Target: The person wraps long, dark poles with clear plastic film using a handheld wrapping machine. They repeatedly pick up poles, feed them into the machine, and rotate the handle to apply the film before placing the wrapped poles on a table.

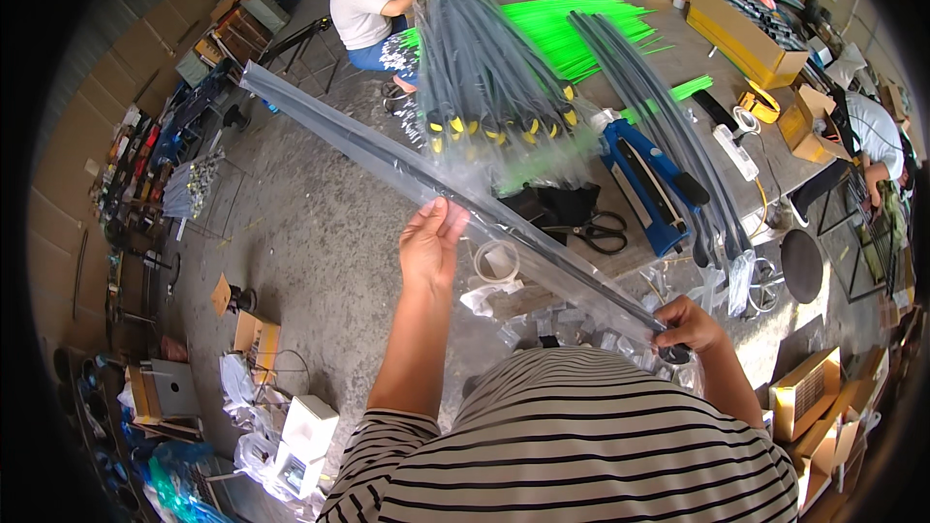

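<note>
Pinched midway by the left hand [433, 234], gripped at its low end by the right hand [690, 324], well apart, a clear sleeve [387, 157] is held aslant before the desk [668, 39], dark rod [542, 246] already inside. Beyond, a bundle [472, 68] is seen already bagged; whether the grey strips [635, 82] are left unbagged cannot be told

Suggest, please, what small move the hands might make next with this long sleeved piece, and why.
Perhaps the right hand should hold the near end steady while the left hand smooths the clear sleeve, since the right hand grips that end, the left pinches partway along, and film looks loose beside the dark rod.
</note>
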`<state>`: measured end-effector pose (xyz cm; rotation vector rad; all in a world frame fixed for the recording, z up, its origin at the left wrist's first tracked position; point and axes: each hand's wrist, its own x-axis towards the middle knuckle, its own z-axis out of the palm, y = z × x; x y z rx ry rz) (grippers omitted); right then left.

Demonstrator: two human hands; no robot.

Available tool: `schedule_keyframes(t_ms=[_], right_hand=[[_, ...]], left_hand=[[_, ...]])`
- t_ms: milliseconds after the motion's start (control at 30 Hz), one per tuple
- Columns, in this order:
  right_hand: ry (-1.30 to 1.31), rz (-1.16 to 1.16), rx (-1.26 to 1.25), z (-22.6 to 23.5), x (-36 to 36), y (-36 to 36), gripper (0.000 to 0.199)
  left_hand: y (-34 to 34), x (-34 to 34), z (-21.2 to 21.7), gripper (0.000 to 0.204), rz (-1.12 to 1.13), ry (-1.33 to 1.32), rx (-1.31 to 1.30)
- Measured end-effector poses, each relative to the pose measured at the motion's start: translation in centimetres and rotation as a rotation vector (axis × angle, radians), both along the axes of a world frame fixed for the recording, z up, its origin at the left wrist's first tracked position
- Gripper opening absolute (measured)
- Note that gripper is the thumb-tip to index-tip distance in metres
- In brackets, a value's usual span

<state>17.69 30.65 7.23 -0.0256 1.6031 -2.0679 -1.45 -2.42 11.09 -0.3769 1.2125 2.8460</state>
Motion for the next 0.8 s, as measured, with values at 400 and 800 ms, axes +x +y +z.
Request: schedule_keyframes(t_ms=[400, 800], right_hand=[[0.033, 0.021, 0.072, 0.6, -1.2, 0.8, 0.018], [0.238, 0.007, 0.420, 4.1, -4.3, 1.2, 0.028]], left_hand=[[1.4, 0.3, 0.7, 0.014, -0.279, 0.071, -0.079], [0.8, -0.3, 0.9, 0.019, -0.377, 0.263, -0.191]])
